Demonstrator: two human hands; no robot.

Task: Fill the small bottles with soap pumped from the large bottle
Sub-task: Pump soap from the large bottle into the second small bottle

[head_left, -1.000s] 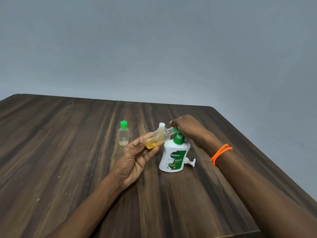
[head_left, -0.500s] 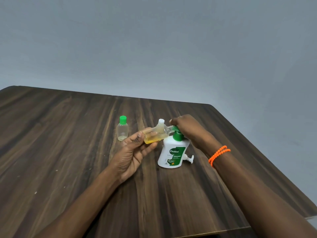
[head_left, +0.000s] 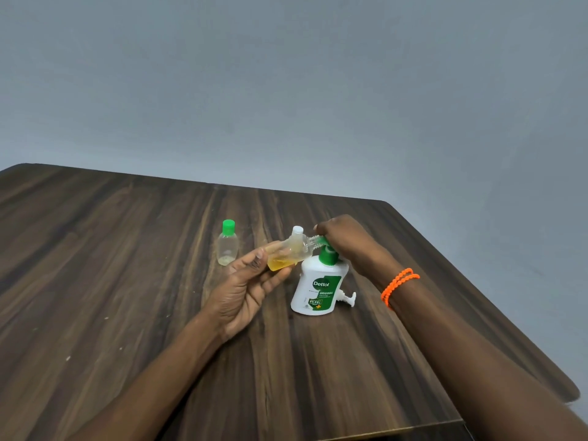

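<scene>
A white large bottle (head_left: 313, 289) with a green label stands on the table right of centre. My right hand (head_left: 343, 240) covers its green pump head (head_left: 326, 249) from above, fingers curled over it. My left hand (head_left: 245, 281) holds a clear small bottle (head_left: 288, 253) tilted on its side, its open mouth against the pump nozzle. Yellow soap lies in its lower part. A second small bottle (head_left: 227, 245) with a green cap stands upright to the left, almost empty. A white cap (head_left: 297, 230) shows just behind the held bottle; what it sits on is hidden.
A white pump part (head_left: 348, 297) lies on the dark wooden table (head_left: 127, 281) against the large bottle's right side. The table's right edge runs diagonally close behind my right arm, which wears an orange bead bracelet (head_left: 397, 284). A grey wall rises behind.
The view has shifted slightly. Both hands keep the same hold, with the small bottle still at the pump nozzle.
</scene>
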